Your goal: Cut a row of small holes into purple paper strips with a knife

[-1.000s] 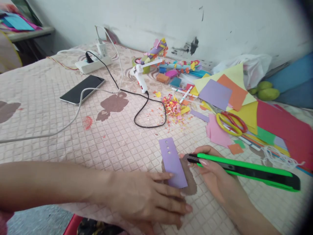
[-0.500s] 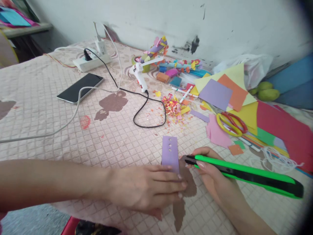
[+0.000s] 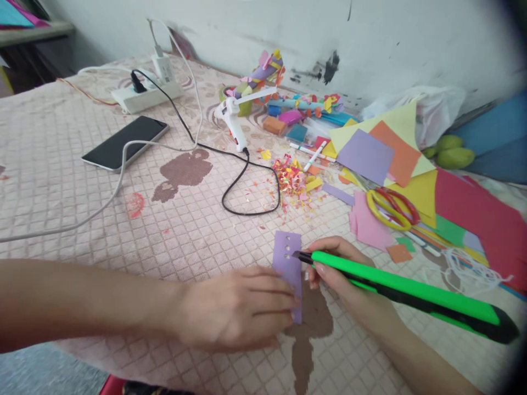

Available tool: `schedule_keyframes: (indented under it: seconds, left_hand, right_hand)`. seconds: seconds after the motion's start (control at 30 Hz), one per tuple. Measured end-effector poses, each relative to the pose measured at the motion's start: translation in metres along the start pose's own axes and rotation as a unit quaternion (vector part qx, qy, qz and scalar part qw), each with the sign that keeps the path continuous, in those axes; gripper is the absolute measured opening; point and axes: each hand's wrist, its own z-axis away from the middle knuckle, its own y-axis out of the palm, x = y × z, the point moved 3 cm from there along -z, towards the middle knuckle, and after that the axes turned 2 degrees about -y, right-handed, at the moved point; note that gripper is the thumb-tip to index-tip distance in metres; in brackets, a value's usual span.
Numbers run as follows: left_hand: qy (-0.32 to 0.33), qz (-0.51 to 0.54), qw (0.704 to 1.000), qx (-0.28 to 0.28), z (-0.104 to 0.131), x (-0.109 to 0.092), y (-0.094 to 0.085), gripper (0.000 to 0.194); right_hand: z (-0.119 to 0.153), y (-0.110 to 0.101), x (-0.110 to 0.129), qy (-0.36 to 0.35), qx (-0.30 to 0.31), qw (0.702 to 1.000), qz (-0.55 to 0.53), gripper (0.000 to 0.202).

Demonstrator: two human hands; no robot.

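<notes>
A purple paper strip (image 3: pixel 287 269) with small holes near its far end lies on the patterned cloth. My left hand (image 3: pixel 242 307) rests flat across the strip's nearer part, fingers stretched out, palm down. My right hand (image 3: pixel 346 274) is closed around a green and black utility knife (image 3: pixel 395 280). The knife's dark tip points left, over the strip's right edge beside the holes. Whether the blade touches the paper cannot be made out. The undersides of my left fingers are hidden.
A white glue gun (image 3: pixel 234 125) with a looped black cord stands beyond the strip, near paper scraps (image 3: pixel 292 178). Scissors (image 3: pixel 389 208) and coloured sheets (image 3: pixel 366 156) lie at right. A phone (image 3: pixel 127 141) and a power strip (image 3: pixel 146 97) are at left.
My right hand has brought the knife tip leftward and up, from beside the strip to over its edge. My left hand has shifted slightly left, baring more of the strip. The view has moved a little.
</notes>
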Motion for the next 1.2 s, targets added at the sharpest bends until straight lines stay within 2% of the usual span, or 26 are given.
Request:
schedule_keyframes:
  seconds: [0.1,0.2,0.3,0.37,0.47,0.57,0.93,1.1,1.2]
  left_hand:
    - [-0.097,0.025,0.991,-0.085,-0.003,0.016,-0.014,0.017]
    - [-0.183,0.06,0.976,-0.105,-0.007,0.032,-0.02,0.014]
    - [-0.225,0.085,0.966,-0.095,-0.012,0.044,-0.017,0.017]
    - [-0.226,0.091,0.967,-0.079,-0.016,0.048,-0.012,0.025]
    - [-0.233,0.098,0.967,-0.043,-0.02,0.051,-0.004,0.038]
    - [-0.239,0.094,0.966,-0.024,-0.019,0.053,0.0,0.043]
    - [-0.241,0.097,0.966,-0.01,-0.018,0.055,-0.002,0.047]
    - [-0.218,0.107,0.969,-0.054,-0.015,0.055,-0.002,0.048]
    - [-0.207,0.105,0.97,-0.071,-0.015,0.055,-0.002,0.053]
  right_hand:
    - [-0.004,0.004,-0.001,-0.001,-0.016,1.0,-0.024,0.009]
    - [-0.004,0.004,-0.005,-0.01,-0.018,0.999,-0.03,0.008]
    - [-0.004,0.001,-0.007,-0.061,-0.031,0.998,-0.012,0.009]
    - [-0.005,-0.002,-0.008,-0.085,-0.025,0.996,0.011,0.008]
    - [-0.008,-0.004,-0.011,-0.059,0.076,0.994,0.052,0.01]
    - [-0.011,-0.008,-0.011,-0.061,0.111,0.99,0.062,0.012]
    - [-0.013,-0.005,-0.01,-0.092,0.107,0.989,0.05,0.011]
    - [-0.021,-0.011,-0.011,-0.127,0.134,0.981,0.062,0.018]
    - [-0.023,-0.015,-0.007,-0.142,0.13,0.979,0.068,0.014]
